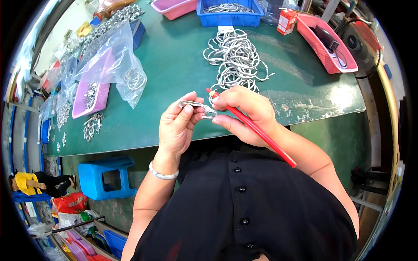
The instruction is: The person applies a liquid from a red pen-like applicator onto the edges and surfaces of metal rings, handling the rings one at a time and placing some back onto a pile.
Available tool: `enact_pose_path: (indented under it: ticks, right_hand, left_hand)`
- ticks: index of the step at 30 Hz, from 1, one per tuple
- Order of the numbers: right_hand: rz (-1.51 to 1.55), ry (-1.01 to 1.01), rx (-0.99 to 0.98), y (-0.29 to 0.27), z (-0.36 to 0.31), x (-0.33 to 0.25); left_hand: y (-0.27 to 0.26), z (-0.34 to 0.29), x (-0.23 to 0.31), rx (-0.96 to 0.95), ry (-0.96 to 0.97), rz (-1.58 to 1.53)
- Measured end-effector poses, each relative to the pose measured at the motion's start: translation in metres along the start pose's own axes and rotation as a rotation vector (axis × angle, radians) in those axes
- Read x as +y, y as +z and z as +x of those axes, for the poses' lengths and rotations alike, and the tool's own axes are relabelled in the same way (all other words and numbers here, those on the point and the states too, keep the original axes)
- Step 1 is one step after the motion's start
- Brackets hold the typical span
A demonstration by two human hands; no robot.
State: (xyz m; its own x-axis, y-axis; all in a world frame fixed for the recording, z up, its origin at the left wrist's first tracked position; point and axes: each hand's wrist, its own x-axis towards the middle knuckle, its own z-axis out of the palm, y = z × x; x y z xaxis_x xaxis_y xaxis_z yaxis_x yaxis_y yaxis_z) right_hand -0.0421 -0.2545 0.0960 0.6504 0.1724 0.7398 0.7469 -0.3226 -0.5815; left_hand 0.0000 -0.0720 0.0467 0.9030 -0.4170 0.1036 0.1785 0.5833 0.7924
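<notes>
My left hand (176, 124) pinches a silvery bent metal ring (198, 105) between thumb and fingers, just above the near edge of the green table. In my right hand (250, 111) lies a long red pencil (265, 138), held slantwise with its tip by the ring and its tail toward my right forearm. The thumb and fingertips of that hand are at the ring's right end; whether they grip it too is hard to tell. Beyond my hands, a pile of similar metal rings (237, 56) spreads over the table.
Behind the pile stands a blue bin (230, 20) of rings. At the right are a red basket (315, 43), a small red carton (286, 21) and a fan (361, 43). Leftward lie a clear plastic bag (117, 56) and a pink tray (104, 93). A blue stool (93, 180) stands below the table.
</notes>
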Motion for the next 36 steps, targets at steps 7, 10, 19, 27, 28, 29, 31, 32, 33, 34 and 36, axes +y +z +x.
enact_pose_path:
  ticks: [7, 10, 19, 27, 28, 29, 31, 32, 33, 34, 36]
  right_hand:
    - [-0.081, -0.034, 0.022, -0.004, -0.004, 0.002]
    - [-0.096, -0.021, 0.052, -0.006, -0.010, 0.008]
    - [-0.052, 0.066, 0.066, -0.009, -0.017, 0.016]
    - [0.074, 0.252, 0.162, -0.004, -0.019, 0.022]
    - [0.090, 0.272, 0.179, -0.005, -0.019, 0.023]
    - [0.111, 0.247, 0.167, -0.007, -0.018, 0.022]
    - [0.154, 0.199, 0.142, -0.013, -0.012, 0.016]
    - [0.165, 0.151, 0.115, -0.016, -0.010, 0.014]
    - [0.150, 0.110, 0.100, -0.017, -0.008, 0.012]
    - [0.135, 0.070, 0.084, -0.019, -0.006, 0.011]
    - [0.185, 0.098, 0.063, -0.017, -0.007, 0.009]
  left_hand:
    - [0.006, -0.001, 0.003, -0.009, 0.136, 0.083]
    - [0.005, -0.002, 0.005, -0.020, 0.272, 0.275]
    - [0.012, -0.002, 0.013, -0.063, 0.561, 0.614]
    - [0.021, -0.002, 0.013, 0.182, 0.096, 0.305]
    - [0.021, -0.001, 0.014, 0.216, 0.042, 0.262]
    - [0.020, -0.001, 0.015, 0.220, 0.021, 0.259]
    - [0.017, 0.000, 0.014, 0.231, -0.024, 0.251]
    - [0.017, 0.000, 0.014, 0.233, -0.036, 0.255]
    - [0.018, 0.000, 0.014, 0.234, -0.049, 0.259]
    - [0.018, 0.000, 0.013, 0.235, -0.062, 0.263]
    - [0.019, 0.000, 0.014, 0.237, -0.081, 0.248]
